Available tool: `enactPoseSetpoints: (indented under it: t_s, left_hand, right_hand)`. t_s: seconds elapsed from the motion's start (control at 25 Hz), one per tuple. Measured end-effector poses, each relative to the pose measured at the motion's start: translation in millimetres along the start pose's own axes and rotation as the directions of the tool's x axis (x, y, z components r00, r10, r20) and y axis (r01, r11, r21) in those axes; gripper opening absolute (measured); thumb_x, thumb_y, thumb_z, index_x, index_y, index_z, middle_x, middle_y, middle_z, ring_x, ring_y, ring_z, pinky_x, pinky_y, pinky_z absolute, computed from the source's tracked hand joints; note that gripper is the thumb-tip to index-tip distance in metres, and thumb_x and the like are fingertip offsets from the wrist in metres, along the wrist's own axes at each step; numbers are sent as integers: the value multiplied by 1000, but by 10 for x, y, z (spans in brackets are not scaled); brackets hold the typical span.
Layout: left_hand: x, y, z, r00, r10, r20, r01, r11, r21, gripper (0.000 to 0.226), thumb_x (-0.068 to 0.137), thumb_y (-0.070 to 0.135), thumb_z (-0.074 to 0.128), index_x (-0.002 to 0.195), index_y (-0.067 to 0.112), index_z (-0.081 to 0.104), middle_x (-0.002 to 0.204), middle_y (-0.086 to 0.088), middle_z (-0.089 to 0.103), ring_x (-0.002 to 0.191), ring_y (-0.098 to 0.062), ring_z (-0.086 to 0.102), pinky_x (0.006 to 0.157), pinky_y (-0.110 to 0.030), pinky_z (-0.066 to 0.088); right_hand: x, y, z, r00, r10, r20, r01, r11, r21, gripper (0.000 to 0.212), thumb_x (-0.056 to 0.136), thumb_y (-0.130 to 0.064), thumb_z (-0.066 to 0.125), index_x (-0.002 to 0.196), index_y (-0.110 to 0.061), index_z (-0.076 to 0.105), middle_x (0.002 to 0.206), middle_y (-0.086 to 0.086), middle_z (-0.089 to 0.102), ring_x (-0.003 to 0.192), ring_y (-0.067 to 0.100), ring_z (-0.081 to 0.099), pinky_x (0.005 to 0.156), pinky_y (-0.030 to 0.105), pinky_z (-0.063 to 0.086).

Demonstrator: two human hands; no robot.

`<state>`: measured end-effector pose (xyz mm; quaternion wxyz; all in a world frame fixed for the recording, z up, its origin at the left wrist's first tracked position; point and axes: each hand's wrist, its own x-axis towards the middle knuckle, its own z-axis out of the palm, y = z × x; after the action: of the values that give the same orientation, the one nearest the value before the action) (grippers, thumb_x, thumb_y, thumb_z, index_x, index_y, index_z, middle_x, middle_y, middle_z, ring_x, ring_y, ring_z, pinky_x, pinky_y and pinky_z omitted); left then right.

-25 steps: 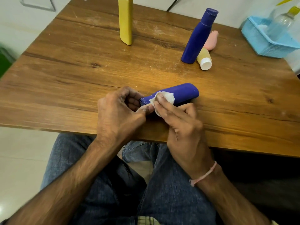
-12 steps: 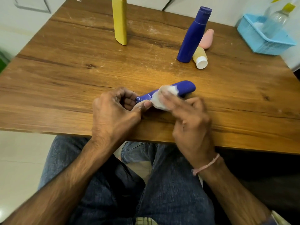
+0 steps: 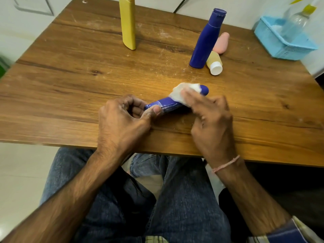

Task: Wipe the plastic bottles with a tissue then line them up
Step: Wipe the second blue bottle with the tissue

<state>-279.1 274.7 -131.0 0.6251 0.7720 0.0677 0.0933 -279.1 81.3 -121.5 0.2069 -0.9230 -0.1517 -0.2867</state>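
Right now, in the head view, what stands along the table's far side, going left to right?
Tall yellow plastic bottle → upright dark blue plastic bottle → light blue plastic basket.

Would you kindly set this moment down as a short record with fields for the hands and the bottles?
Left hand: grips the cap end of the lying blue bottle
Right hand: holds the tissue against that bottle near its base
Standing: tall yellow bottle, second blue bottle
Lying: small yellow bottle, pink bottle, beside the second blue bottle
Basket: blue, far right of the table, clear bottle inside
Lined up: not yet
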Motion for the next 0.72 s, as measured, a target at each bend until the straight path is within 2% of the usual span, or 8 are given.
enactPoseSetpoints:
  t_s: [0.12, 0.2, 0.32, 0.48, 0.56, 0.72]
  left_hand:
    - [-21, 15, -10, 998, 54, 22, -55, 998, 8, 45, 66, 59, 77, 95, 26, 69, 72, -3, 75, 64, -26, 73, 64, -50, 62]
    - [-45, 42, -26, 994, 93, 59, -94, 995, 17, 51, 64, 57, 81, 102, 28, 64, 73, -2, 74, 65, -23, 74, 65, -49, 62]
    - [-71, 53, -44, 986, 123, 113, -128, 991, 41, 57, 59, 44, 89, 103, 27, 58, 77, -1, 74, 68, -18, 73, 67, -45, 62]
    - [-75, 26, -31, 981, 161, 110, -166, 985, 40, 45, 66, 46, 86, 97, 27, 60, 77, -1, 73, 66, -19, 72, 62, -44, 62]
    - [-93, 27, -17, 977, 195, 87, -201, 977, 67, 39, 71, 44, 85, 97, 25, 64, 75, 1, 73, 65, -16, 72, 61, -40, 62]
    - [-107, 6, -4, 971, 232, 65, -238, 966, 105, 29, 79, 40, 83, 98, 23, 69, 72, 3, 73, 62, -12, 72, 57, -39, 60]
  right_hand:
    - [142, 115, -1, 990, 139, -35, -141, 989, -37, 61, 83, 16, 52, 134, -16, 61, 137, -7, 61, 92, 22, 51, 78, 26, 49]
    - [161, 115, 45, 989, 142, -26, -143, 989, -26, 58, 85, 14, 51, 133, -16, 62, 137, -7, 61, 94, 22, 51, 80, 22, 47]
    - [121, 105, 117, 990, 140, 6, -140, 990, -2, 55, 85, 13, 52, 131, -14, 64, 136, -4, 63, 94, 23, 53, 80, 24, 48]
    - [107, 84, 113, 994, 108, -17, -108, 994, 8, 56, 83, 15, 53, 131, -12, 65, 133, -3, 64, 91, 24, 53, 79, 20, 45]
    - [64, -41, 89, 996, 82, -24, -81, 996, 39, 57, 82, 16, 53, 131, -11, 64, 133, -2, 64, 90, 25, 53, 80, 24, 48]
    - [-154, -264, 26, 991, -116, 60, 110, 990, 91, 61, 79, 20, 53, 132, -9, 63, 134, -2, 64, 88, 23, 50, 80, 28, 49]
